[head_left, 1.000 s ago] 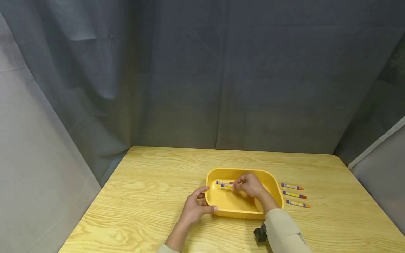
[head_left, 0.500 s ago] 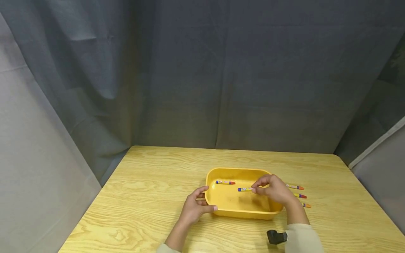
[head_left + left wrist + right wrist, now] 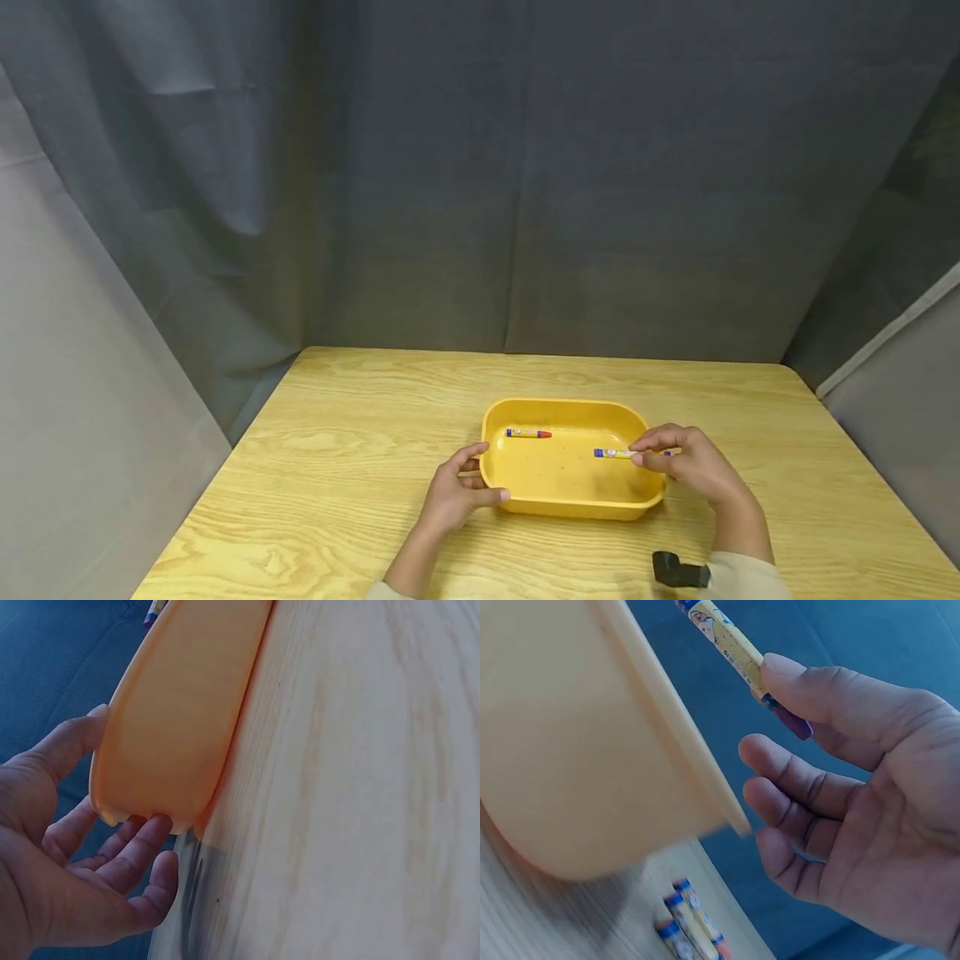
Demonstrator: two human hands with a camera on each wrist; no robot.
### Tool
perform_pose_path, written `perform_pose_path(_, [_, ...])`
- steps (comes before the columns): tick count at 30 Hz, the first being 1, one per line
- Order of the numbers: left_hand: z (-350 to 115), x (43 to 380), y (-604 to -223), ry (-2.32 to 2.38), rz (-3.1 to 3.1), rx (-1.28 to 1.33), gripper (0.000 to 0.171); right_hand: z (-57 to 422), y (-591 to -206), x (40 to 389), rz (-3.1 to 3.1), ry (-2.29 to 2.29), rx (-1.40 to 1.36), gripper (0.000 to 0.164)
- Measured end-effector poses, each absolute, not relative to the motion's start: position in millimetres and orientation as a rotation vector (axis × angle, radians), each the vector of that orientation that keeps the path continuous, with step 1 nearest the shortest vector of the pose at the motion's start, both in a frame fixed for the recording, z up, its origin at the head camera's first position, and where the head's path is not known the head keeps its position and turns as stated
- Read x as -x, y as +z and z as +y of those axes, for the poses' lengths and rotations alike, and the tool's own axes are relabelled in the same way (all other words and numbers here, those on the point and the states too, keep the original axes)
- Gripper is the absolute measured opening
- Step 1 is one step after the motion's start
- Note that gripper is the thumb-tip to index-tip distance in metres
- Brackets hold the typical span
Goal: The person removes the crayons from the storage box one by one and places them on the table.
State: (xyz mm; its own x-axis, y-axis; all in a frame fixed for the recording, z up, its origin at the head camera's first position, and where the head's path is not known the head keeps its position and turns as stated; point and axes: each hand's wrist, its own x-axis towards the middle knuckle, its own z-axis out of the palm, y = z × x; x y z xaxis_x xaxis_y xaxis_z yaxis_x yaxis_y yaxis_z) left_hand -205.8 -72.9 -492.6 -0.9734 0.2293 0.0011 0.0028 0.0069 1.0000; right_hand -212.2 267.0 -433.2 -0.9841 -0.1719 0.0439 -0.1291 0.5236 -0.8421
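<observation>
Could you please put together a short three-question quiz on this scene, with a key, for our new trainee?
1. Multiple choice: what does the right hand pinch?
A) A spoon
B) A purple-tipped crayon
C) A paintbrush

2. True or false: a red-tipped crayon lies inside the yellow tray that the left hand holds.

3. Count: in the right wrist view, how many crayons lie on the table beside the tray?

Key: 1. B; 2. True; 3. Three.
</observation>
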Motion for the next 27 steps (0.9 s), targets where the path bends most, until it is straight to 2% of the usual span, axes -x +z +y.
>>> perform_pose_path(18, [-72.5, 200.6, -475.2, 2.11, 2.064, -0.249, 0.077, 325.7, -444.4, 186.4, 2.763, -1.349, 0.0, 0.038])
perform_pose_path(27, [-72.4, 206.2, -491.0, 2.124, 2.063, -0.232, 0.08, 356.2, -454.4, 173.6, 2.635, -1.388, -0.135, 0.042])
